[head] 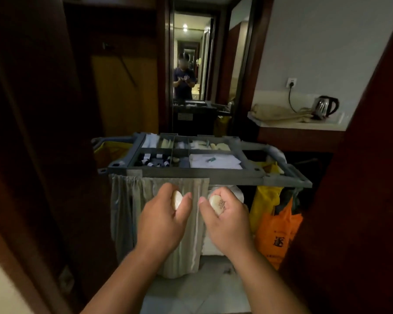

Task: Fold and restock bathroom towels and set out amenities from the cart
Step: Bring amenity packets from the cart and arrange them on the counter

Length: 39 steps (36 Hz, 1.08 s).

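Nearest, in front of the cart, the left hand curls its fingers and thumb round a small oval soap. Just beside it the right hand grips a second soap the same way. The second soap bears brownish print too small to read.

My judgement is that the amenities step is only beginning: two soaps are in hand and nothing is set out. No bathroom or towel shelf is in view, so the towel work cannot be judged.

At the cart's right side hangs an orange bag with a large dark character, creased and not surely legible. On top, the cart tray holds small bottles and white packets. Beyond the cart stands a mirror, with a kettle to its right.
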Tool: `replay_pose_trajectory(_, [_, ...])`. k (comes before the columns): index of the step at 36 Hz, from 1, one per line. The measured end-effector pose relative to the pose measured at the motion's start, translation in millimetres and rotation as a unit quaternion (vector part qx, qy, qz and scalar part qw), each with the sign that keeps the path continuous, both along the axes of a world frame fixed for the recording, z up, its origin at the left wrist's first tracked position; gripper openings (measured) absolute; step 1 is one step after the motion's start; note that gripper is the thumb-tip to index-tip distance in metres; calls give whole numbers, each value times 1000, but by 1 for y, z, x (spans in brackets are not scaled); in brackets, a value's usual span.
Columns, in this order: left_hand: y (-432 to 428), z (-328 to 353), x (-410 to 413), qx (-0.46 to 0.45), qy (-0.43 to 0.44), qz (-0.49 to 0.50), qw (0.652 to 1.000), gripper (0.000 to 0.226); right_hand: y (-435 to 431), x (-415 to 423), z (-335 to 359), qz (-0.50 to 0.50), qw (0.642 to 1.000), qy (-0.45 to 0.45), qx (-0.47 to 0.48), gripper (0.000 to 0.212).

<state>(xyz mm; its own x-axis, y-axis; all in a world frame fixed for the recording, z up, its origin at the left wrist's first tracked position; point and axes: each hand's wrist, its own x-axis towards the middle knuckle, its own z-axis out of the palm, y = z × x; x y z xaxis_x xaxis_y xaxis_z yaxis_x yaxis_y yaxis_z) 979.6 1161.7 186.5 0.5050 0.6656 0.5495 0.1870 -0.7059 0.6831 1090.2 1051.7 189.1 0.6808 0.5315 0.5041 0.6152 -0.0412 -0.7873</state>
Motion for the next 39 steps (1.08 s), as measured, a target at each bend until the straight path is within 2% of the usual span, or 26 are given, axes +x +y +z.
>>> replay_pose_trajectory(5, [61,6,69,-5,-1,-5,1000,32,59,68,7,-18,1000,-1,7,27])
replay_pose_trajectory(11, [117,0,144,-11,-1,-3,1000,23,123,143,-5,21,1000,14,-9,26])
replay_pose_trajectory(19, [190,-12,255,-20,32,57,998,43,207,255,-10,41,999,24,-8,23])
replay_pose_trajectory(22, [218,-14,288,-36,41,66,996,40,235,291,-7,59,998,35,-14,20])
replay_pose_trajectory(28, [277,-28,331,-53,82,106,990,27,296,345,-22,80,993,51,-69,17])
replay_pose_trajectory(31, [313,-45,350,-59,89,109,988,30,333,366,-36,76,989,69,-103,18])
replay_pose_trajectory(35, [360,-69,373,-71,111,110,985,35,387,390,-62,52,982,48,-174,21])
replay_pose_trajectory(39, [404,-104,395,-63,236,91,965,23,437,411,-90,49,970,58,-231,22])
